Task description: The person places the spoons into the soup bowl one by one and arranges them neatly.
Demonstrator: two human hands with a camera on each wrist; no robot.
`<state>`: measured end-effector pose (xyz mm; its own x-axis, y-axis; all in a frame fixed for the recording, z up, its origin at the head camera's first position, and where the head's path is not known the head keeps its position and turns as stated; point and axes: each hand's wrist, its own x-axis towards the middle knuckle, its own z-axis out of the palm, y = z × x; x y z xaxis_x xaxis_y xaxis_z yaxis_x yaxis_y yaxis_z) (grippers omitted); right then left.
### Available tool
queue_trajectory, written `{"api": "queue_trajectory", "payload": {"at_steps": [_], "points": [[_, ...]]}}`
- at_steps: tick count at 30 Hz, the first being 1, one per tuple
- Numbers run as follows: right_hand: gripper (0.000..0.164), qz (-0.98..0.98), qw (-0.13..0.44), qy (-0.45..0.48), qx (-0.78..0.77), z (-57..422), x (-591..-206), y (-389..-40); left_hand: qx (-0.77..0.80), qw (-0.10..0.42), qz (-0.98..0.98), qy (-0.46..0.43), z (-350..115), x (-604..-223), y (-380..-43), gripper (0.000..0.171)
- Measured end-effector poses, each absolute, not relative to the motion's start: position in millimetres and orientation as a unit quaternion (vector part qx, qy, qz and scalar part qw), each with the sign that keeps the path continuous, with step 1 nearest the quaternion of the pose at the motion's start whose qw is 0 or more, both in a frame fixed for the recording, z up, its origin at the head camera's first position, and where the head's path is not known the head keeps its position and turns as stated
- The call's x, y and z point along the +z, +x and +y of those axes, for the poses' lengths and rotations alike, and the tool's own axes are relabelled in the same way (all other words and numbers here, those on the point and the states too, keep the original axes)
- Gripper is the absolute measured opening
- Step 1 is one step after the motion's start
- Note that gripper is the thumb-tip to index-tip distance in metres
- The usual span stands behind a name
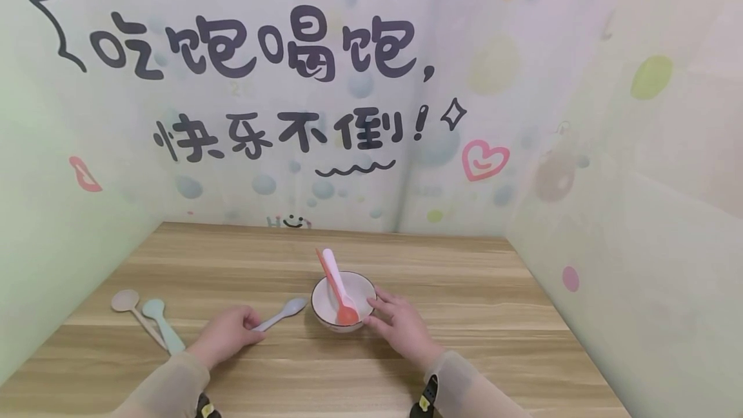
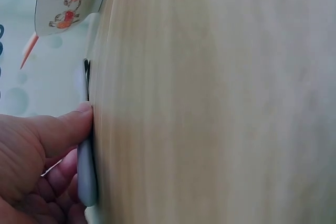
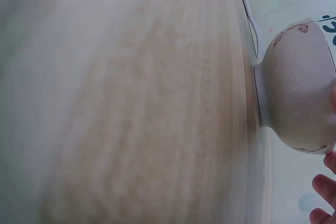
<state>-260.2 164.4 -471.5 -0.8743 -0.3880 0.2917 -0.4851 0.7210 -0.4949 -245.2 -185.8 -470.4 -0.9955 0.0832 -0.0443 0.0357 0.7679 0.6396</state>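
My left hand (image 1: 227,335) pinches the handle of a grey-blue spoon (image 1: 293,306) between thumb and fingers. In the left wrist view this spoon (image 2: 86,174) lies flat along the tabletop, its bowl end pointing toward the white bowl (image 1: 326,322). That bowl is dark-rimmed and stands upright, with small red patterns on its outside. An orange-red spoon (image 1: 347,316) and a pale pink spoon (image 1: 331,262) lean inside it, handles past the far rim. At the bowl's right side, my right hand (image 1: 406,328) holds the rim with thumb and fingers.
Left of my left hand, a beige spoon (image 1: 125,301) and a mint-green spoon (image 1: 154,309) lie close together on the wood-grain table (image 1: 464,366). Patterned walls (image 1: 360,199) with large lettering close off the back and both sides.
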Motion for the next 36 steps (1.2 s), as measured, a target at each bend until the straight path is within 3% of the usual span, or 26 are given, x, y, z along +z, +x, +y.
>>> {"api": "queue_trajectory", "payload": {"at_steps": [14,27,36], "points": [[0.051,-0.926,0.082,0.231,0.288,164,-470,-259,0.305,0.068,0.95,0.025,-187,-459,-242,0.007],[0.049,-0.925,0.077,0.23,0.291,163,-469,-259,0.3,0.041,0.953,0.026,-194,-460,-245,0.012],[0.051,-0.923,0.078,0.232,0.296,163,-469,-258,0.306,0.05,0.95,0.019,-196,-465,-249,0.014]]}}
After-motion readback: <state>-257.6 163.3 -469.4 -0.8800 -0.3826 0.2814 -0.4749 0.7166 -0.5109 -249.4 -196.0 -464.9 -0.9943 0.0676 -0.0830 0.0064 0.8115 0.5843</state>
